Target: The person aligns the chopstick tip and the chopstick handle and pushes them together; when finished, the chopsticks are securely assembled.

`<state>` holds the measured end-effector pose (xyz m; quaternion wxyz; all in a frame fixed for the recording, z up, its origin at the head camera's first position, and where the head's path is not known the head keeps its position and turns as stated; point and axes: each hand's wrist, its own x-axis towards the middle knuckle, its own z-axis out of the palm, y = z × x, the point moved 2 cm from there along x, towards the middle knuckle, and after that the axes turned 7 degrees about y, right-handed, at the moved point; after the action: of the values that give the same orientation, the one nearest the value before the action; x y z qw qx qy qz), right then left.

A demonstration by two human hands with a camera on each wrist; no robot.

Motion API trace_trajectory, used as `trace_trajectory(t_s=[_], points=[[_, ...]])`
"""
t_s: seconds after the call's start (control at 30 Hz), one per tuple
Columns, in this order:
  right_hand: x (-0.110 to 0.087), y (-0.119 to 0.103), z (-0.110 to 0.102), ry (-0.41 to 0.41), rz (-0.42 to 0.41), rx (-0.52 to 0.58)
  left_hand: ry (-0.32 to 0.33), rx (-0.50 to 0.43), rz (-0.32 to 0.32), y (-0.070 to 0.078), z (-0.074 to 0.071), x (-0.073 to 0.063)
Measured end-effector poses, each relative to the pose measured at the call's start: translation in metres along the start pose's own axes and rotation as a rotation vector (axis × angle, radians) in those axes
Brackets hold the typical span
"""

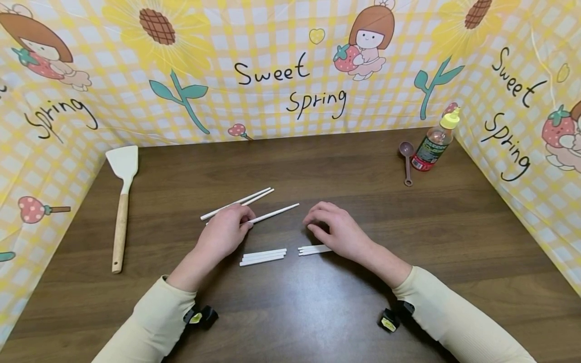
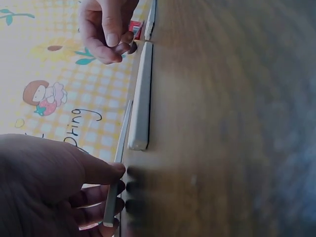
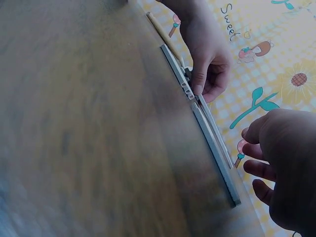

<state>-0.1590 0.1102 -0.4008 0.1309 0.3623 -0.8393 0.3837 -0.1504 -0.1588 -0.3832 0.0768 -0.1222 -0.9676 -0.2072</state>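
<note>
The sticks (image 1: 277, 213) are plain white. The worktop (image 1: 340, 166) is dark brown with a streaked wood grain. The cloth (image 1: 277, 33) bears a yellow-and-white check, overprinted with yellow sunflowers (image 1: 156, 26) (brown, cross-hatched centres; teal-green leaves), brown-haired figures (image 1: 370, 39) in pale pink with red strawberries (image 1: 345, 58), and black lettering (image 1: 272, 74). The spatula (image 1: 123, 204) shows a cream-white blade and a light wood-toned handle. The measuring spoon (image 1: 407, 165) is dull mauve-brown. The bottle (image 1: 430, 148) combines a yellow cap with a dark green and red label. Both sleeves (image 1: 159, 315) are pale cream; the wrist cameras (image 1: 208, 316) are black, marked with yellow.
</note>
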Motion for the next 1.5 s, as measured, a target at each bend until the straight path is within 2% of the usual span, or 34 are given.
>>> trace_trajectory(t_s=[0.23,0.47,0.87,1.13,1.23,1.4,1.5], points=[[0.0,0.0,0.0,-0.003,-0.002,0.005,0.005,0.038,-0.025,-0.003,-0.004,0.001],[0.0,0.0,0.0,-0.016,0.007,0.012,0.059,0.089,-0.061,-0.01,-0.005,-0.001],[-0.001,0.0,0.003,-0.009,-0.026,0.037,0.113,0.185,-0.064,-0.014,-0.01,-0.002],[-0.001,0.0,0.003,-0.014,-0.029,0.033,0.115,0.177,-0.114,-0.018,-0.011,-0.002],[-0.001,0.0,0.003,-0.023,-0.028,0.028,0.125,0.173,-0.107,-0.017,-0.012,-0.002],[-0.001,0.0,0.003,-0.032,-0.022,0.024,0.15,0.153,-0.058,-0.013,-0.012,0.0],[-0.001,0.0,0.003,-0.035,-0.022,0.022,0.133,0.107,-0.061,-0.009,-0.012,0.0]])
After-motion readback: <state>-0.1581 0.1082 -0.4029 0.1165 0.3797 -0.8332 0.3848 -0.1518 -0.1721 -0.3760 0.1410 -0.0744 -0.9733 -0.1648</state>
